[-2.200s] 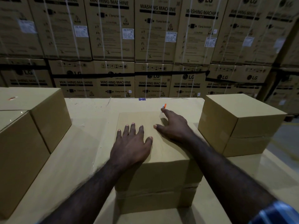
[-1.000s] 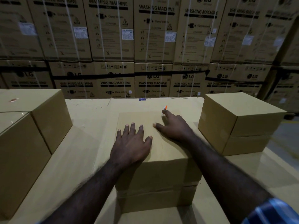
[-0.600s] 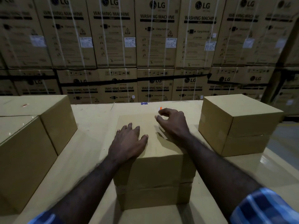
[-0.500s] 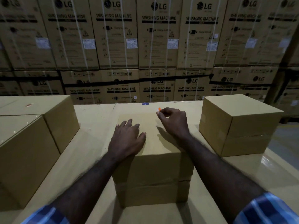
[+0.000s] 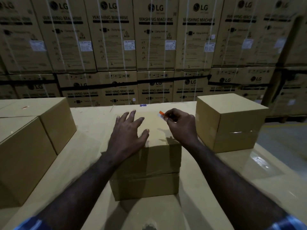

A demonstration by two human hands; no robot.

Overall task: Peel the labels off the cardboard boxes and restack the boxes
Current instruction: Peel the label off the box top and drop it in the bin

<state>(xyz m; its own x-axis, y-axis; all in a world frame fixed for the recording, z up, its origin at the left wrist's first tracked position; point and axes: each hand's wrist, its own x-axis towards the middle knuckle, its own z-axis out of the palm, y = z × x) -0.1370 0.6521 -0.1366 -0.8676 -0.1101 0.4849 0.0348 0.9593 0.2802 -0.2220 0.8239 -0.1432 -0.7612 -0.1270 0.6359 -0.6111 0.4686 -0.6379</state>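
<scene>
A plain cardboard box (image 5: 149,163) stands in the middle of a big cardboard surface (image 5: 93,123), right in front of me. My left hand (image 5: 127,135) lies flat on the box top with its fingers spread. My right hand (image 5: 181,125) hovers over the box's far right corner, thumb and forefinger pinched on a small orange and white label (image 5: 161,114). The label is lifted off the box top and sticks out to the left of the fingertips.
Another plain box (image 5: 232,123) stands to the right, and two more boxes (image 5: 29,138) stand at the left, the far one bearing a small orange mark (image 5: 25,107). A wall of large printed washing-machine cartons (image 5: 154,47) rises behind. A small blue sticker (image 5: 142,105) lies near the surface's far edge.
My right hand went from flat on the box's far right corner to a pinch and has lifted the orange label off the top. My left hand slid slightly forward. The camera tilted up.
</scene>
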